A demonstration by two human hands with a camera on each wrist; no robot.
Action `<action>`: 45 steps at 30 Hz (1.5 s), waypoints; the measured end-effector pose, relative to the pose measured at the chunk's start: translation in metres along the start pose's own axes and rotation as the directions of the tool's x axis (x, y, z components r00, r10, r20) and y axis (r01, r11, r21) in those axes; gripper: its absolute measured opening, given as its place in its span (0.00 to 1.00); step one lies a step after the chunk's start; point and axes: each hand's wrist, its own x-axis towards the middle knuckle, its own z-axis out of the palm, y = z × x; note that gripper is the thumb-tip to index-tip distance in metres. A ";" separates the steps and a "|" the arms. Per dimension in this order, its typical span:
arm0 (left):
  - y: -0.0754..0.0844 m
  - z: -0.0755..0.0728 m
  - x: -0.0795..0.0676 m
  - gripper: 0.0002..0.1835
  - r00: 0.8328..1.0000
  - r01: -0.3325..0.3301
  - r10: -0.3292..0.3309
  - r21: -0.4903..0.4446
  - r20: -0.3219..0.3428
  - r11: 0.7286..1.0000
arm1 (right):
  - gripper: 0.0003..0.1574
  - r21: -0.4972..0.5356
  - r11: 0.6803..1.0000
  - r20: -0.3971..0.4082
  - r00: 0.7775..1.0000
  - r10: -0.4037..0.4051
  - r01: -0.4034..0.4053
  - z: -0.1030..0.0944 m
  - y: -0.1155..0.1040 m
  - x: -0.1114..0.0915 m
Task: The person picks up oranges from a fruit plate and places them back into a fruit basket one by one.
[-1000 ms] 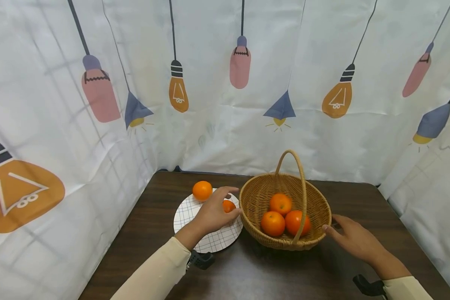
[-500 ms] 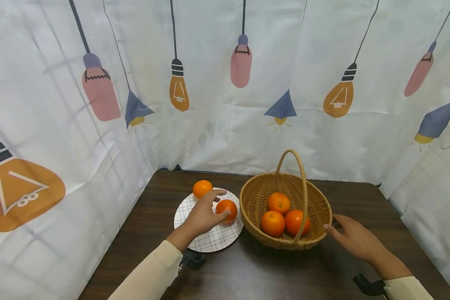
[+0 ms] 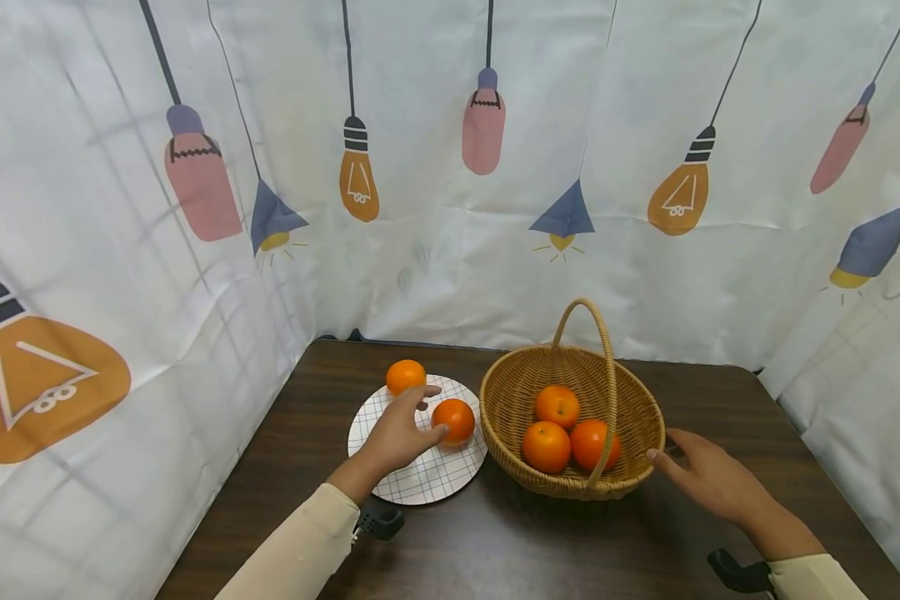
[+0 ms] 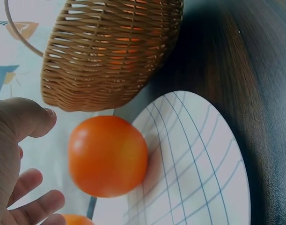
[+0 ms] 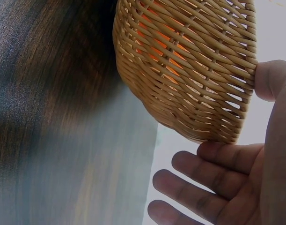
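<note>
My left hand (image 3: 399, 429) hovers over the left of a round checked plate (image 4: 199, 168), thumb and fingers spread and holding nothing. Close to its fingertips, an orange (image 3: 453, 422) rests on the plate; the left wrist view shows a gap between hand and fruit. A second orange (image 3: 405, 377) sits at the plate's far-left edge, partly behind the hand. Right of the plate is a wicker basket (image 3: 517, 462) with a tall handle, three oranges (image 3: 546, 447) inside. At its right rim my right hand (image 3: 712, 483) touches the wicker with thumb and forefinger, the other fingers extended, free of it.
Everything stands on a dark wooden table (image 3: 540, 558). White curtains (image 3: 435, 275) printed with lamps and bulbs hang behind and along both sides. The basket handle (image 3: 610, 383) arches high above the rim, and the plate lies close to the basket's left side.
My left hand has drawn left, away from the basket, uncovering more of the nearer orange on the plate. The upper orange in the basket has shifted slightly left. My right hand stays at the rim.
</note>
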 end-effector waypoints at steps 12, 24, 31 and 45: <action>-0.018 0.012 0.003 0.38 0.999 0.043 -0.043 0.011 0.027 0.999 | 0.49 0.005 1.000 0.009 1.000 -0.003 0.003 0.000 -0.001 -0.002; -0.023 0.023 0.008 0.41 0.995 0.073 -0.077 0.056 0.058 0.996 | 0.47 0.027 1.000 0.000 1.000 -0.017 0.017 0.002 0.000 -0.002; -0.027 0.029 0.010 0.41 0.997 0.052 -0.055 0.050 0.056 0.997 | 0.47 0.009 1.000 -0.016 1.000 -0.018 0.018 0.002 0.000 -0.002; -0.023 0.034 0.013 0.41 0.996 0.039 -0.043 0.049 0.076 0.998 | 0.48 0.007 1.000 -0.019 1.000 -0.019 0.019 0.003 0.001 -0.001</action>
